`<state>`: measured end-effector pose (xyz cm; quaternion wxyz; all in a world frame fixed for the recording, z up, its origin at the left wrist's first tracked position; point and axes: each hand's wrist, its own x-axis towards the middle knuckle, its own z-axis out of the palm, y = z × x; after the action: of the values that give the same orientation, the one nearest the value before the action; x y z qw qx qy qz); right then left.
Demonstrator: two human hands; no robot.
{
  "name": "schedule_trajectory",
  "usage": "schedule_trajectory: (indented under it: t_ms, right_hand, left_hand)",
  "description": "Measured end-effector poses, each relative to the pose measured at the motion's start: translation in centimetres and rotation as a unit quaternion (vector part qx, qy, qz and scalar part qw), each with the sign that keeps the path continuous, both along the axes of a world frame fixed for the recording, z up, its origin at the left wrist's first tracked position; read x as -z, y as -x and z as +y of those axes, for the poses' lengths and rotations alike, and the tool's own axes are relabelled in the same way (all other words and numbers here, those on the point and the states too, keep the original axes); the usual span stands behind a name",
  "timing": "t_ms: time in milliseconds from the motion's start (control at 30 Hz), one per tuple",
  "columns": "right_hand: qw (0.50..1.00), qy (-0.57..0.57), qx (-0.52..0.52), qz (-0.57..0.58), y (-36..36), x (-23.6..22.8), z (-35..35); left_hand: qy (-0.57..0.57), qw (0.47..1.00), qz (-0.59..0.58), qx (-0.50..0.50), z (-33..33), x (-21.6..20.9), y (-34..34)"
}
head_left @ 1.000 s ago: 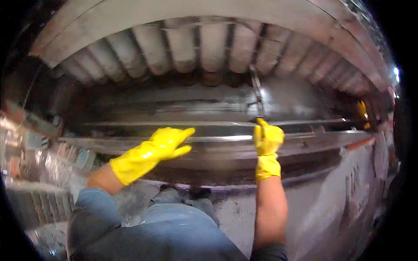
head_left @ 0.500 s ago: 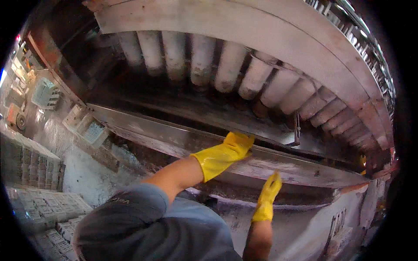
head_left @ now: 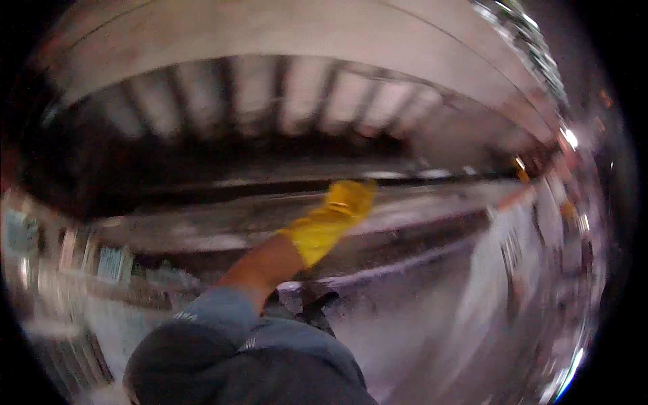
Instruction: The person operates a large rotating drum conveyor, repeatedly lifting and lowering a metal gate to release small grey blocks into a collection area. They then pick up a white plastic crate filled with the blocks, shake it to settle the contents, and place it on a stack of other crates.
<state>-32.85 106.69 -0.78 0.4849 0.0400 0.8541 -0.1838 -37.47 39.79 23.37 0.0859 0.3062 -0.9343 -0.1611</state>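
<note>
Overhead, metal ledge [head_left: 223,219] at gloved left hand [head_left: 335,217]

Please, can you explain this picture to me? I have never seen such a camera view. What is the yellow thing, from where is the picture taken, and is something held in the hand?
The picture comes from a wide fisheye camera worn on a person's head, looking at their own arms. That is why straight edges bend and the corners are black. There is no machine arm here, only a person. The picture is blurred by motion.

The yellow thing is a rubber glove on the person's left hand, which reaches up to a long metal ledge. Above it hangs a big metal hood with a row of slanted panels. I cannot tell whether the hand holds anything or whether it touches the ledge. The right hand is not in view. The dark shape at the bottom is the person's own clothing.
</note>
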Motion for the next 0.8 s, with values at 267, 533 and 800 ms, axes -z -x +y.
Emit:
schedule_trajectory:
  t_ms: [267, 533, 800]
  right_hand:
    - [0.952, 0.059, 0.177, 0.242, -8.5, 3.5, 2.2]
    - [0.947, 0.029, 0.225, 0.230, -5.9, 6.9, 3.1]
    - [0.952, 0.019, -0.221, 0.208, -1.8, 19.8, 18.3]
  left_hand:
    - [0.099, 0.995, 0.027, 0.015, -1.2, -0.1, -5.1]
    - [0.102, 0.992, -0.014, -0.069, -0.3, 3.6, -7.3]
    - [0.086, 0.988, 0.033, -0.123, 0.5, 6.5, -5.6]
